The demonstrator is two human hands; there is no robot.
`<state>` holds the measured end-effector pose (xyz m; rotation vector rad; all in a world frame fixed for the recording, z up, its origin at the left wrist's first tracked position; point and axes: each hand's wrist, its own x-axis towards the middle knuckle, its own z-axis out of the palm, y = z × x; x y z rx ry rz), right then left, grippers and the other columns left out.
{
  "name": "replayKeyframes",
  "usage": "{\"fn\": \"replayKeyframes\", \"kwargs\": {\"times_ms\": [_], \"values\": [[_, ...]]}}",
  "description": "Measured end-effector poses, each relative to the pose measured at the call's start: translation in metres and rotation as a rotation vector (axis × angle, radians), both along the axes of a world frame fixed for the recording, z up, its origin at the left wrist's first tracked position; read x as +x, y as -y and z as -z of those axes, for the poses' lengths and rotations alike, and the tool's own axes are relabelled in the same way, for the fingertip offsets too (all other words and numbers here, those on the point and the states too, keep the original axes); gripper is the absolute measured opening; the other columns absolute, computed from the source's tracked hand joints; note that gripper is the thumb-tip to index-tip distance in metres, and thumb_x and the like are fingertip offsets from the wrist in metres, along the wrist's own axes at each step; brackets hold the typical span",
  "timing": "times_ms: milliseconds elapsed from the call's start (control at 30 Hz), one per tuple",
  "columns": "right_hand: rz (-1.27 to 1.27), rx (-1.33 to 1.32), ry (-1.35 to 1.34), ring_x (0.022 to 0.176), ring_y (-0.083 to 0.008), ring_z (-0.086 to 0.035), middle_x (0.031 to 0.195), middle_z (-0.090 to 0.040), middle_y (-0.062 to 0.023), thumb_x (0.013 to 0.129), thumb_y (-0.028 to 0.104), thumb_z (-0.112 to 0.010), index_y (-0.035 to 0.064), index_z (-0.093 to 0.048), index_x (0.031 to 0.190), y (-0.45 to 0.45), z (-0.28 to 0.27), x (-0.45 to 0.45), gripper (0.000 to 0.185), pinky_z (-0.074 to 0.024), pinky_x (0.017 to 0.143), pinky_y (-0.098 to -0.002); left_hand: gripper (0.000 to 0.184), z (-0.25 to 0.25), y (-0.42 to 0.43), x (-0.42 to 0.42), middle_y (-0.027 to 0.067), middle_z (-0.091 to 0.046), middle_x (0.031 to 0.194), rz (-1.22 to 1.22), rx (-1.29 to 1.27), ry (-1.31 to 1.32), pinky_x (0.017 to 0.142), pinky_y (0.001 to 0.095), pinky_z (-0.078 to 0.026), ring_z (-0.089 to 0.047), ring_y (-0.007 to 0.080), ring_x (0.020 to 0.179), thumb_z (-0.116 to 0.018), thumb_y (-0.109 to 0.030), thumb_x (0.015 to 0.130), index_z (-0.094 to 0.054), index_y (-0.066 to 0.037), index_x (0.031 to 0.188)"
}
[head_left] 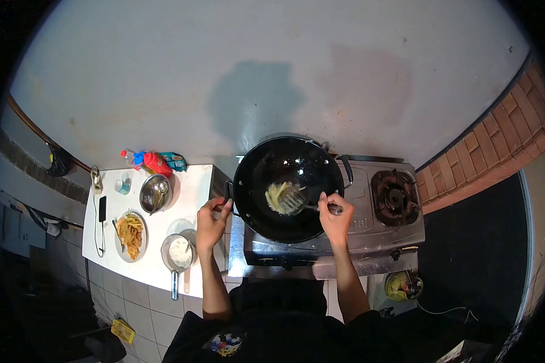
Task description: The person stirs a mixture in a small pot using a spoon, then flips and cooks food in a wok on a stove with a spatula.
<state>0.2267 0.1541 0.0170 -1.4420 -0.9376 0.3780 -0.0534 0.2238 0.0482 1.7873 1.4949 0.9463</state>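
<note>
A large black wok sits on the left side of a steel gas stove. Pale cut strips of food lie together in it, with a slotted metal spatula against them. My right hand is closed round the spatula's handle at the wok's right side. At the left rim, my left hand pinches the wok's side handle.
On the white table left of the stove are a plate of fried food, a saucepan with white contents, a metal bowl, a phone, a cup and a red bottle. A second burner is at right.
</note>
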Motion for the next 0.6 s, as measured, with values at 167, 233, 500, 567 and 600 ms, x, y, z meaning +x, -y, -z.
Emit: {"fn": "replayKeyframes", "kwargs": {"times_ms": [167,233,500,567,600], "values": [[-0.091,-0.088,0.057,0.048,-0.0035,-0.036,0.048,-0.041,-0.0026,0.088,0.010,-0.065,-0.0010,-0.052,0.060,0.000,-0.009,0.001,0.033,-0.0288,0.044,-0.0259,0.035,-0.006,0.000,0.001,0.0168,-0.068,0.081,-0.004,-0.048,-0.017,0.070,0.0316,-0.050,-0.064,0.0204,0.073,-0.070,-0.022,0.087,-0.066,0.009,0.102],[-0.117,-0.113,0.082,0.047,-0.0037,-0.038,0.048,-0.044,-0.0030,0.089,0.010,-0.064,-0.0018,-0.055,0.060,0.000,-0.013,0.001,0.032,-0.0289,0.044,-0.0261,0.035,-0.003,-0.001,0.000,0.0168,-0.068,0.081,-0.002,-0.036,-0.011,0.069,0.0317,-0.050,-0.064,0.0204,0.073,-0.070,-0.022,0.087,-0.066,0.009,0.102],[-0.180,-0.096,-0.132,0.045,-0.0100,-0.056,0.052,-0.058,-0.0062,0.094,0.015,-0.059,-0.0040,-0.063,0.066,-0.010,-0.030,-0.009,0.033,-0.0401,0.036,-0.0243,0.035,-0.005,-0.001,0.000,0.0167,-0.068,0.079,0.006,-0.068,0.012,0.069,0.0321,-0.050,-0.064,0.0201,0.073,-0.069,-0.022,0.088,-0.065,0.010,0.103],[-0.177,-0.075,-0.095,0.045,-0.0078,-0.053,0.058,-0.060,-0.0057,0.095,0.014,-0.058,-0.0046,-0.062,0.066,-0.011,-0.028,-0.007,0.035,-0.0422,0.036,-0.0228,0.036,-0.002,-0.002,-0.001,0.0165,-0.068,0.079,0.002,-0.062,-0.008,0.068,0.0318,-0.050,-0.064,0.0200,0.072,-0.070,-0.022,0.087,-0.065,0.010,0.103],[-0.173,-0.054,-0.059,0.046,-0.0056,-0.051,0.064,-0.061,-0.0052,0.096,0.012,-0.056,-0.0052,-0.060,0.065,-0.012,-0.028,-0.006,0.036,-0.0443,0.037,-0.0214,0.036,0.000,-0.002,-0.001,0.0165,-0.068,0.079,0.001,-0.063,-0.008,0.068,0.0318,-0.050,-0.064,0.0200,0.072,-0.070,-0.022,0.087,-0.065,0.010,0.103]]}}
